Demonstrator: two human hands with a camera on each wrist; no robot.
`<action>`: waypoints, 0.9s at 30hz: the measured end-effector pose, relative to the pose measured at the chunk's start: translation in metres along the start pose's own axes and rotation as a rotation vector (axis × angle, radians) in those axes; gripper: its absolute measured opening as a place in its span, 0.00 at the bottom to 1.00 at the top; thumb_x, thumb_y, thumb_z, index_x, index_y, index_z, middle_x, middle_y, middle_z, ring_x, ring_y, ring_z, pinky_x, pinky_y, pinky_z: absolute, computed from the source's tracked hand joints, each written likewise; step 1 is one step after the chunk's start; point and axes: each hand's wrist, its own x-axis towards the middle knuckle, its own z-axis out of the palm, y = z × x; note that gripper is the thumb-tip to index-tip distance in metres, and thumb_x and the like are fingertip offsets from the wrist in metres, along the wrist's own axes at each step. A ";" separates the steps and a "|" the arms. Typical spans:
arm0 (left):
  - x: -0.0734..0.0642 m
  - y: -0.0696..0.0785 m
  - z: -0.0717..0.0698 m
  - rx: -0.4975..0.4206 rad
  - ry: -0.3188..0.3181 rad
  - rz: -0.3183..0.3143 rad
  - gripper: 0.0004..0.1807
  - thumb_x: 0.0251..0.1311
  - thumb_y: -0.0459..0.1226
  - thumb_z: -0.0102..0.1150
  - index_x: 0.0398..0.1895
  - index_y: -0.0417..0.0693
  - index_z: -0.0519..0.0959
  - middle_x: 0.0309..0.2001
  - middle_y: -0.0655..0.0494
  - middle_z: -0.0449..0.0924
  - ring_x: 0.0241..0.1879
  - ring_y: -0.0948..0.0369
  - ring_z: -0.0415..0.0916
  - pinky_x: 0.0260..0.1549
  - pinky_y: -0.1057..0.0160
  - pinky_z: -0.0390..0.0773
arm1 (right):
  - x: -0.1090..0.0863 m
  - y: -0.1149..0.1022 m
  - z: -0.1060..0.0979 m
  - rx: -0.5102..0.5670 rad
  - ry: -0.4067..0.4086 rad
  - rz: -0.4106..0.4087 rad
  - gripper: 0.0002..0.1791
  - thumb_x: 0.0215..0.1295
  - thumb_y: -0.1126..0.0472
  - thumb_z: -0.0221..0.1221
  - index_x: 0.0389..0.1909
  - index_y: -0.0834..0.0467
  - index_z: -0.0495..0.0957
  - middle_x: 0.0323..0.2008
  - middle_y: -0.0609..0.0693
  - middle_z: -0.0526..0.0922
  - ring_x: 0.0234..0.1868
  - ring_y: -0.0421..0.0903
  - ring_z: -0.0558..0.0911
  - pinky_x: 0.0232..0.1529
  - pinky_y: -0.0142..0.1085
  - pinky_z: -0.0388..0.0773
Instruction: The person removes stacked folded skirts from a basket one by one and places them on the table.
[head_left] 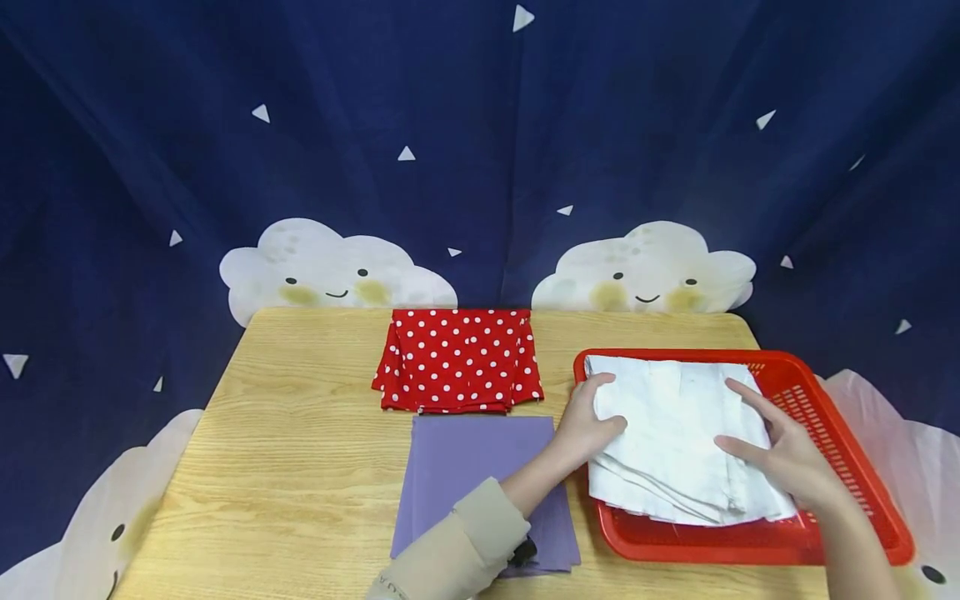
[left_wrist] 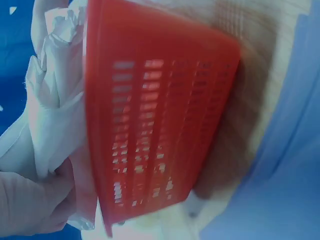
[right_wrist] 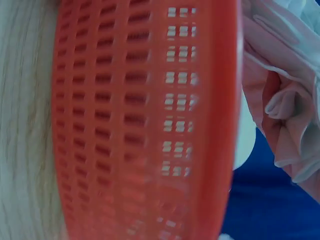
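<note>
A folded white cloth (head_left: 667, 425) spans most of the red plastic basket (head_left: 885, 508) at the right of the table. My left hand (head_left: 587, 421) grips its left edge, thumb and a fingertip showing on top. At the opposite edge my right hand (head_left: 795, 458) holds the cloth, thumb and forefinger over its upper face; the other fingers are hidden. In the left wrist view, bunched layers of the cloth (left_wrist: 55, 115) stand above the basket rim (left_wrist: 92, 100), with the left hand (left_wrist: 35, 205) around them. Loose folds (right_wrist: 295, 115) hang past the rim in the right wrist view.
Left of the basket a folded purple cloth (head_left: 480, 458) lies on the wooden table (head_left: 300, 433), partly under my left forearm. Behind it, a red cloth with white dots (head_left: 465, 358) lies folded at the far edge. A dark blue curtain (head_left: 480, 125) with clouds hangs behind.
</note>
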 end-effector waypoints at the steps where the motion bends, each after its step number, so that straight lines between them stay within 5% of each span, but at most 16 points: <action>1: 0.000 0.000 -0.004 -0.006 0.002 -0.003 0.30 0.44 0.30 0.58 0.56 0.52 0.71 0.54 0.53 0.69 0.50 0.60 0.66 0.51 0.60 0.66 | 0.000 -0.004 0.002 -0.002 0.005 -0.005 0.45 0.56 0.55 0.61 0.71 0.42 0.46 0.69 0.66 0.44 0.65 0.67 0.45 0.54 0.67 0.47; 5: -0.003 0.002 -0.023 -0.050 0.020 0.003 0.30 0.45 0.29 0.57 0.56 0.52 0.71 0.54 0.52 0.68 0.49 0.59 0.66 0.49 0.60 0.68 | -0.001 -0.021 0.013 0.001 0.034 -0.014 0.44 0.56 0.53 0.61 0.70 0.40 0.48 0.69 0.65 0.45 0.65 0.66 0.47 0.54 0.65 0.52; 9: -0.008 0.000 -0.043 -0.087 0.027 0.021 0.30 0.45 0.28 0.56 0.57 0.52 0.70 0.55 0.52 0.68 0.49 0.59 0.66 0.47 0.60 0.70 | 0.000 -0.036 0.027 -0.031 0.065 -0.018 0.43 0.56 0.51 0.62 0.70 0.40 0.49 0.69 0.63 0.50 0.64 0.63 0.52 0.60 0.36 0.64; 12: -0.012 -0.003 -0.058 -0.084 0.027 0.039 0.30 0.45 0.28 0.55 0.58 0.52 0.70 0.57 0.52 0.67 0.50 0.58 0.65 0.47 0.58 0.71 | 0.001 -0.046 0.040 -0.024 0.087 -0.039 0.43 0.55 0.52 0.62 0.69 0.40 0.51 0.68 0.60 0.53 0.65 0.61 0.54 0.56 0.24 0.63; 16: -0.017 -0.010 -0.079 -0.066 0.031 0.059 0.31 0.45 0.29 0.54 0.58 0.53 0.70 0.58 0.52 0.66 0.53 0.57 0.64 0.48 0.55 0.70 | 0.002 -0.059 0.059 0.012 0.114 -0.093 0.42 0.54 0.55 0.64 0.69 0.42 0.54 0.66 0.59 0.57 0.62 0.58 0.60 0.54 0.21 0.63; 18: -0.020 -0.014 -0.090 -0.067 0.027 0.059 0.31 0.46 0.28 0.54 0.59 0.54 0.69 0.58 0.52 0.66 0.54 0.57 0.63 0.47 0.55 0.70 | 0.003 -0.065 0.069 0.005 0.130 -0.122 0.42 0.53 0.56 0.65 0.68 0.43 0.56 0.65 0.59 0.60 0.58 0.55 0.64 0.45 0.13 0.60; 22: -0.026 -0.022 -0.110 -0.087 -0.005 0.055 0.33 0.46 0.26 0.53 0.61 0.53 0.66 0.57 0.50 0.64 0.50 0.55 0.65 0.40 0.58 0.74 | 0.004 -0.078 0.085 -0.002 0.154 -0.171 0.42 0.51 0.58 0.66 0.67 0.45 0.58 0.64 0.59 0.62 0.58 0.55 0.65 0.54 0.30 0.67; 25: -0.030 -0.025 -0.127 -0.119 -0.028 0.036 0.35 0.46 0.24 0.52 0.62 0.51 0.64 0.57 0.47 0.64 0.48 0.53 0.66 0.37 0.58 0.75 | 0.006 -0.088 0.098 0.025 0.154 -0.198 0.42 0.51 0.60 0.66 0.67 0.46 0.59 0.64 0.58 0.62 0.62 0.57 0.63 0.56 0.51 0.65; 27: -0.037 -0.020 -0.138 -0.134 -0.031 0.015 0.35 0.45 0.23 0.52 0.62 0.48 0.63 0.56 0.45 0.63 0.49 0.52 0.66 0.38 0.57 0.76 | 0.007 -0.094 0.109 0.049 0.156 -0.219 0.41 0.51 0.61 0.66 0.66 0.48 0.60 0.64 0.58 0.62 0.63 0.58 0.61 0.56 0.56 0.62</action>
